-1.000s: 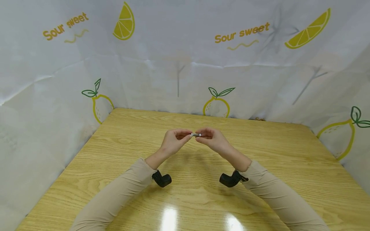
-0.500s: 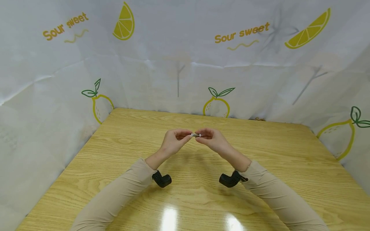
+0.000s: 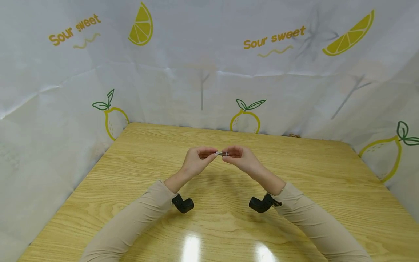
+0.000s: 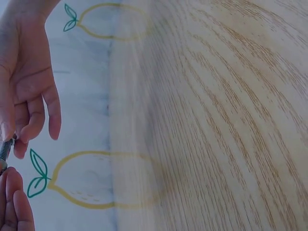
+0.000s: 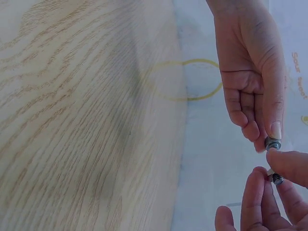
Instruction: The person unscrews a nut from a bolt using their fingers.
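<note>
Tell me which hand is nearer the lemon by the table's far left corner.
Left. In the head view, the left hand is right of the lemon and lower, pinching one end of the bolt; the right hand, at the bolt's other end, is farther right.

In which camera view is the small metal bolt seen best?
Right wrist: the bolt looks clearest there, though the left hand covers its middle. The left wrist view crops it at the edge; the head view shows it small.

A creased, whitish sheet-like backdrop [image 3: 183, 43], printed with yellow-outlined lemons [image 3: 244, 122], yellow lemon slices [image 3: 350, 34] and orange lettering [image 3: 274, 37], borders the back and sides of a yellowish wood-grain desk [image 3: 222, 218]; two white reflections [image 3: 191, 248] gleam on its near part.
</note>
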A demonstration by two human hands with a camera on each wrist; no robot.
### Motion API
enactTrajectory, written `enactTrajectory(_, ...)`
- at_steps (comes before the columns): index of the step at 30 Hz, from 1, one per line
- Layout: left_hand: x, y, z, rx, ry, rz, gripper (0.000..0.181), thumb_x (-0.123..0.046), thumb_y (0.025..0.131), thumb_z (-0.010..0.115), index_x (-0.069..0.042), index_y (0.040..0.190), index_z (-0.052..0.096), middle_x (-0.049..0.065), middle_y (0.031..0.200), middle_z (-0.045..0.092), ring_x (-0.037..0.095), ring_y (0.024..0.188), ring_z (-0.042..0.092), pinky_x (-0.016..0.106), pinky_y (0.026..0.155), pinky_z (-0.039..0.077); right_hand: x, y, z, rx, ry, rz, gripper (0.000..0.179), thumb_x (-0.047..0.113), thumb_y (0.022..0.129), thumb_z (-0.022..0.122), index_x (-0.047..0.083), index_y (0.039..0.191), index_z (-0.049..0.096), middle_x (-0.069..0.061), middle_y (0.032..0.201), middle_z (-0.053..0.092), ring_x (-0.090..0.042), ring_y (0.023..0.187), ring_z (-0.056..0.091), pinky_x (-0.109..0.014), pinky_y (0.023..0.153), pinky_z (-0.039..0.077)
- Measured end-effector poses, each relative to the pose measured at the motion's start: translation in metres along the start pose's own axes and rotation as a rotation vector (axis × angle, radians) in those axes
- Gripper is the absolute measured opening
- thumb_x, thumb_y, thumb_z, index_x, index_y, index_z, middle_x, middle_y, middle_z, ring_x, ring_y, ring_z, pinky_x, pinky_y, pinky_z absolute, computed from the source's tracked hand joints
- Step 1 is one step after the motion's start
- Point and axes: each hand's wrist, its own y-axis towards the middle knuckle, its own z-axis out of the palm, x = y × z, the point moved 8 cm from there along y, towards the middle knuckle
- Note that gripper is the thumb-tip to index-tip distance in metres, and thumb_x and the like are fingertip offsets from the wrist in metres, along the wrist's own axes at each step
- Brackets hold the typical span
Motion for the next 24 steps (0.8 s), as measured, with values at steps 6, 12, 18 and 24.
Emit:
enactTrajectory(6, 0.0014, 0.0002, -0.0002, -0.005, 0.009, -0.006, 0.023, -0.015, 0.090, 0.062, -0.003, 0.109, 0.069, 0.015, 0.107, 0.069, 0.026, 0.092, 0.067, 0.028, 0.077, 0.056, -0.0008, 0.0002, 0.0028, 0.046, 0.010, 0.022, 0.042, 0.031, 0.095, 0.054, 0.002, 0.126, 0.055, -0.021, 0.119, 0.062, -0.034, 0.111, 0.059, -0.050, 0.101, 0.043)
enactTrajectory(12, 0.0020, 0.0003, -0.0004, -0.006, 0.001, -0.003, 0.022, -0.014, 0.090, 0.062, -0.004, 0.109, 0.069, 0.015, 0.106, 0.069, 0.025, 0.092, 0.067, 0.028, 0.077, 0.056, -0.0020, 0.0005, 0.0025, 0.043, -0.010, 0.015, 0.036, 0.025, 0.096, 0.053, -0.001, 0.121, 0.057, -0.020, 0.115, 0.064, -0.033, 0.108, 0.060, -0.050, 0.101, 0.043)
enactTrajectory(18, 0.0031, -0.0002, -0.0006, -0.004, -0.004, -0.008, 0.023, -0.014, 0.090, 0.062, -0.002, 0.110, 0.068, 0.015, 0.107, 0.069, 0.025, 0.091, 0.067, 0.028, 0.076, 0.055, -0.0003, 0.0007, 0.0023, 0.020, -0.012, -0.004, 0.039, 0.021, 0.091, 0.061, 0.001, 0.124, 0.054, -0.019, 0.120, 0.059, -0.028, 0.108, 0.059, -0.046, 0.096, 0.048)
enactTrajectory(24, 0.0034, -0.0001, -0.0007, -0.011, 0.002, -0.008, 0.024, -0.014, 0.090, 0.063, -0.001, 0.110, 0.068, 0.014, 0.106, 0.069, 0.024, 0.091, 0.067, 0.028, 0.076, 0.055, -0.0002, 0.0006, 0.0058, 0.064, 0.011, 0.014, 0.041, 0.029, 0.098, 0.049, -0.002, 0.125, 0.053, -0.024, 0.117, 0.062, -0.034, 0.109, 0.060, -0.050, 0.102, 0.042)
